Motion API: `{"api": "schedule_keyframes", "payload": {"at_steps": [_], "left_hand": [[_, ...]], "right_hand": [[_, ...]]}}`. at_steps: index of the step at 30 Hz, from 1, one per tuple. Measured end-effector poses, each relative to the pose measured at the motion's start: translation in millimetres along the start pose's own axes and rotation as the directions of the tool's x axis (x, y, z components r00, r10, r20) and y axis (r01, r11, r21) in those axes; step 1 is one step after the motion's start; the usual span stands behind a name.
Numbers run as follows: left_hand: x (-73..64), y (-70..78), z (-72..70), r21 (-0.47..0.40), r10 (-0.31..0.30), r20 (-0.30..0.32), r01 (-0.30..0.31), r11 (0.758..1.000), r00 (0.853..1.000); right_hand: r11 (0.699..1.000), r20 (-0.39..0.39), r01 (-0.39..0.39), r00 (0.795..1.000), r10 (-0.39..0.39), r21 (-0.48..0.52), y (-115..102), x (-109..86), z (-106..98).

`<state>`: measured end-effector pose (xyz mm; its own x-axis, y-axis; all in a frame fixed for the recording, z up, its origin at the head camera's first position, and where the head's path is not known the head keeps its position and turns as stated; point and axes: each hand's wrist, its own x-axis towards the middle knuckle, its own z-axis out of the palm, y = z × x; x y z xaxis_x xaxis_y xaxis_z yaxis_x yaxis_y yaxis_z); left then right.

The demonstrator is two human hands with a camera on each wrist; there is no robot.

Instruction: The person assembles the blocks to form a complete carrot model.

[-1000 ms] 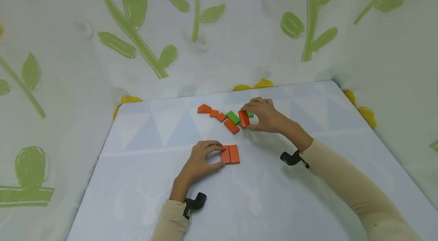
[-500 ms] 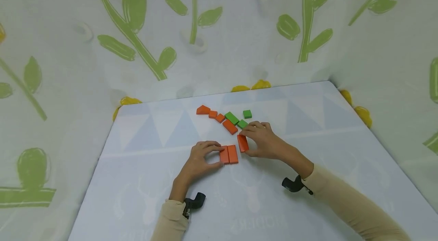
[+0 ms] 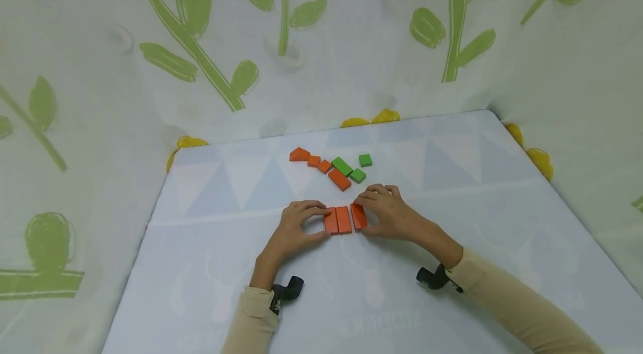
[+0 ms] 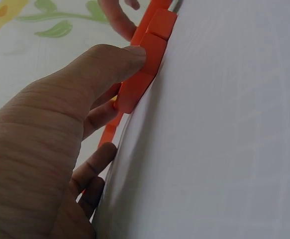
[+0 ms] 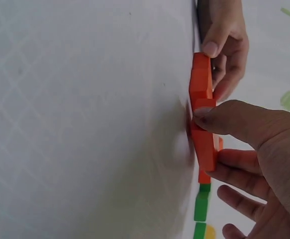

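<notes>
Looking down from the head camera, you have your left hand [image 3: 298, 225] pinching the left orange block [image 3: 330, 221], thumb at its near end and fingers at its far end. Right alongside lies the middle orange block [image 3: 344, 220], flat on the table [image 3: 201, 270]. Your right hand [image 3: 389, 211] grasps the right orange block [image 3: 359, 216] end to end in the same way; that block is tilted, with a narrow gap between it and the middle one. All three long axes run roughly away from you, nearly parallel. That gap seems the relation to watch: the middle block lies just left of the tilted one, and your right hand is nearer to the gap. Farther off are a far orange block [image 3: 339, 180] and a long green block [image 3: 342, 167], among smaller pieces.

From the left wrist, your left thumb [image 4: 120, 62] lies against the orange row; I cannot tell every block apart there.

From the right wrist, your right thumb [image 5: 224, 117] presses on orange, fingers reaching round the other side, with your left hand beyond.
</notes>
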<state>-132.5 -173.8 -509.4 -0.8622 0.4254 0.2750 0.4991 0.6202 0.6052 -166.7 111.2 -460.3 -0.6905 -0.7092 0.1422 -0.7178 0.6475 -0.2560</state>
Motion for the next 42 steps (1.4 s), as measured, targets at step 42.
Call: {"api": "schedule_keyframes", "payload": {"at_steps": [42], "left_hand": [[-2.1, 1.0, -1.2, -0.031, -0.018, -0.007, 0.018, 0.999, 1.0]], "right_hand": [[0.964, 0.002, -0.258, 0.966, 0.259, -0.065, 12.1, 149.3, -0.6]]}}
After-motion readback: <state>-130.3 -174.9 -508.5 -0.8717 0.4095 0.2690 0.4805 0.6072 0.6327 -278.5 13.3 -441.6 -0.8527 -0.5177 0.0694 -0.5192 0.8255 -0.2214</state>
